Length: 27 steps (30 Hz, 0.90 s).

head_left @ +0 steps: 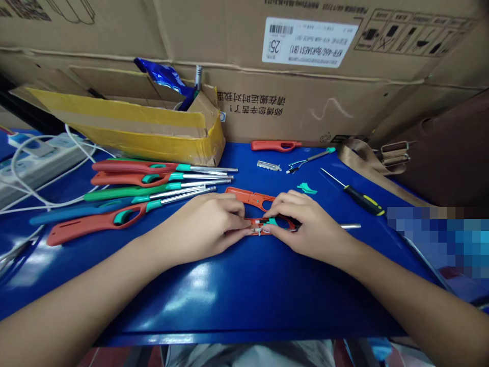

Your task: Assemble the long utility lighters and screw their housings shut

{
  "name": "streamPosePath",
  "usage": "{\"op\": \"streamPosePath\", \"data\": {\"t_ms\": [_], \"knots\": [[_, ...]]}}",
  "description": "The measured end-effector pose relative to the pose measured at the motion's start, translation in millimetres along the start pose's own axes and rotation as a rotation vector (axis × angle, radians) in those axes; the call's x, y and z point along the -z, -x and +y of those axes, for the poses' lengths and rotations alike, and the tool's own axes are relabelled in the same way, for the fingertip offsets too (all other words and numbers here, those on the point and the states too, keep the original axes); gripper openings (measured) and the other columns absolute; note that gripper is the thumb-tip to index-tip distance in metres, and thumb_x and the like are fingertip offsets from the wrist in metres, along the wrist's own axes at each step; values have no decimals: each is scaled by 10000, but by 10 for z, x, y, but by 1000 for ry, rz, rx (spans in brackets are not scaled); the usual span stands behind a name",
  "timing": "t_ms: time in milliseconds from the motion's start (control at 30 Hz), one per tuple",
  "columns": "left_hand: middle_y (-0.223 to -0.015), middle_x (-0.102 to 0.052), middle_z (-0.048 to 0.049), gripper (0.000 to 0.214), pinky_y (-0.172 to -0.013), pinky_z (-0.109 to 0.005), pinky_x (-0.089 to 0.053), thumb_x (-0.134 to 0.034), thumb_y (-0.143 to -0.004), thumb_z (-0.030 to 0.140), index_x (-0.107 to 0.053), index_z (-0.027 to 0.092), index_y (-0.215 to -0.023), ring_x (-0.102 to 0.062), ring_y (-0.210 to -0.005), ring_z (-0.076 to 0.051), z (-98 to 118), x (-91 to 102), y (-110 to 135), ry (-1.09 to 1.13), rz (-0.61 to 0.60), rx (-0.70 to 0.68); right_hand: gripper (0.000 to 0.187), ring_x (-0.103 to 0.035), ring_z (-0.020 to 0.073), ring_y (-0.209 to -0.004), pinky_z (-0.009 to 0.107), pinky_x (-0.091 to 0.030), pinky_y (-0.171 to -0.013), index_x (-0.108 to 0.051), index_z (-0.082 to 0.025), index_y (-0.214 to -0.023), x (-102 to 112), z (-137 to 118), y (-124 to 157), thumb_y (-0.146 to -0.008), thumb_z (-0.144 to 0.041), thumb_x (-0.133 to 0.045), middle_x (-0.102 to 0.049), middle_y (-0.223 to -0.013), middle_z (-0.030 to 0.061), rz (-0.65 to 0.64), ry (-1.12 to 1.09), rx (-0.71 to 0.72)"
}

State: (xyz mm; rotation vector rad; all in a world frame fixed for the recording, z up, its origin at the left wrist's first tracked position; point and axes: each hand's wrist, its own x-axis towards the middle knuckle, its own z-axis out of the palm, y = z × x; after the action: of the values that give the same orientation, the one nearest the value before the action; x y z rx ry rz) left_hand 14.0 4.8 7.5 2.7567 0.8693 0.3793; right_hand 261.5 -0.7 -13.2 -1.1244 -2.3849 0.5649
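Observation:
Between my hands lies an orange-red half shell of a long-nosed gas lighter (287, 223), opened up, with a turquoise trigger and small white parts inside. Its metal tube (350, 226) sticks out to the right beyond my fingers. My left hand (219, 224) is closed, thumb and fingertips pinching the shell's left end near the small parts. My right hand (311, 216) is closed too, pinching the lighter around the trigger; its fingertips partly hide what they touch. Just behind lies the other orange half shell (250, 195), partly covered by my right fingers.
Several lighters (132, 191) lie at the left beside white cables and a power strip (48, 158). Behind stand a yellow-taped box (133, 137) and a large carton (244, 81). Farther back are a red shell (273, 146), clear piece (268, 165) and turquoise piece (307, 188). A screwdriver (362, 200) lies right.

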Motion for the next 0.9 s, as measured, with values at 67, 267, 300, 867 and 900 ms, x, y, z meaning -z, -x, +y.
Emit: {"op": "streamPosePath", "data": {"t_ms": [67,267,300,867,900], "knots": [[-876,-702,-47,245,-740,-312,-499,-568,-1019,317,-779,192,-1008,-691,-833,-198,8,3,-2,8,-13,14,63,-587,210,-913,374,-439,-824,-736,-220,-945,-33,-10,-3,-886,-201,-726,-711,-940,31,26,-7,-18],[-895,-727,-44,243,-772,-337,-510,-565,-1017,327,-774,203,-1017,-704,-859,-214,13,13,4,-32,-9,9,18,-603,209,-890,386,-458,-826,-732,-217,-905,-61,-66,-22,-890,-214,-722,-719,-925,28,74,-30,-32],[-905,-734,-41,236,-784,-340,-514,-569,-1013,325,-773,208,-1026,-706,-868,-215,10,18,6,-35,-6,3,37,-611,200,-874,377,-466,-818,-726,-213,-892,-47,-61,-28,-913,-214,-695,-717,-909,28,105,-60,-27],[-915,-736,-34,238,-770,-331,-525,-565,-1018,310,-778,227,-1085,-697,-869,-207,-25,34,17,-58,9,-27,110,-578,201,-936,386,-438,-880,-745,-228,-986,82,40,-34,-886,-275,-752,-683,-993,34,64,-10,56],[-915,-733,-33,237,-767,-326,-524,-566,-1019,308,-782,224,-1068,-697,-864,-202,-25,28,15,-46,1,-15,104,-574,199,-933,386,-432,-877,-747,-229,-980,53,30,-30,-893,-286,-748,-683,-985,31,43,-10,49]]}}
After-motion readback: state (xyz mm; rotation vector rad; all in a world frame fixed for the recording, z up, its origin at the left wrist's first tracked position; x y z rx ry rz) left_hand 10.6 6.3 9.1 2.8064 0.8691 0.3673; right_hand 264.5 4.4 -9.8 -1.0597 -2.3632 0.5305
